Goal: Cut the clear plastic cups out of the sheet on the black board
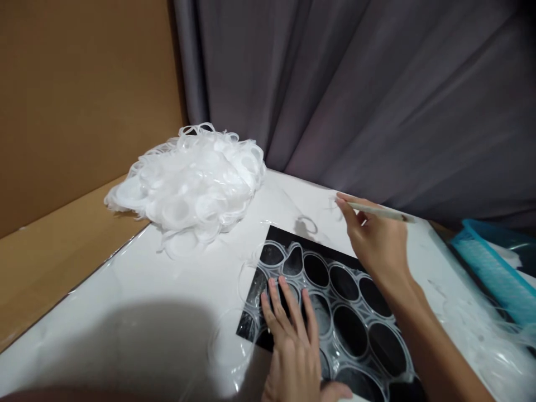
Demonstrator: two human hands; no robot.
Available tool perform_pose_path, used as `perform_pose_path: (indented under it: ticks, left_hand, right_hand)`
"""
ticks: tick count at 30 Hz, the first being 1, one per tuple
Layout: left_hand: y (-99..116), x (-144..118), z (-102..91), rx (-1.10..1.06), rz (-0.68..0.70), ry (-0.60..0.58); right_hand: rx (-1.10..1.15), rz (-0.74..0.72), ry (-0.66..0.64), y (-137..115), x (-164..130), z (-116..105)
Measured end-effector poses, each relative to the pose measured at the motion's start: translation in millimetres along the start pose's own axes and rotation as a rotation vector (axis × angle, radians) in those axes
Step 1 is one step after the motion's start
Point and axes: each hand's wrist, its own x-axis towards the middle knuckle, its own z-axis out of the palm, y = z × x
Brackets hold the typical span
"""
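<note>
A clear plastic sheet of moulded round rings (343, 301) lies on a black mat (276, 237) on the white table. My left hand (293, 346) rests flat on the sheet's near left part, fingers spread and pressing down. My right hand (377, 240) hovers past the mat's far edge and grips a thin white pen-like tool (381, 212), its tip end toward the right. A single clear ring (307, 224) lies loose on the table just left of that hand.
A large heap of white plastic discs and rings (188, 184) sits at the table's far left. A turquoise basket (494, 268) stands at the right edge with clear scraps (481, 335) beside it. Cardboard (62, 111) and a grey curtain (377, 100) close off the back.
</note>
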Motion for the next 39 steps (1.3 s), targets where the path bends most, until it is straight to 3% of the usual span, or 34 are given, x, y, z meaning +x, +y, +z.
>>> perform_pose_path:
  ticks: [2,6,11,16,20,24,39]
  left_hand:
    - [2,2,-9.3,-0.014,-0.001,0.001]
    - [-2,6,-19.3,-0.030,0.052,0.120]
    - [-36,3,-17.8,-0.120,0.092,0.285]
    - [-79,7,-11.1,-0.282,0.159,0.359]
    - [-97,1,-1.9,-0.370,0.174,0.279]
    - [-102,-9,1.1,-0.438,0.186,0.215]
    - [-97,-10,1.8,-0.458,0.139,0.201]
  right_hand:
    - [0.074,0.017,-0.063,-16,-11,-1]
    - [0.447,0.033,-0.333,-50,-44,11]
    - [0.720,0.101,-0.527,-55,-82,26]
    - [0.833,0.361,-0.549,-39,-94,21]
    - [0.894,0.345,-0.579,-37,-96,16]
    - [0.924,0.256,-0.645,-38,-97,14]
    - [0.901,0.277,-0.680,-30,-98,11]
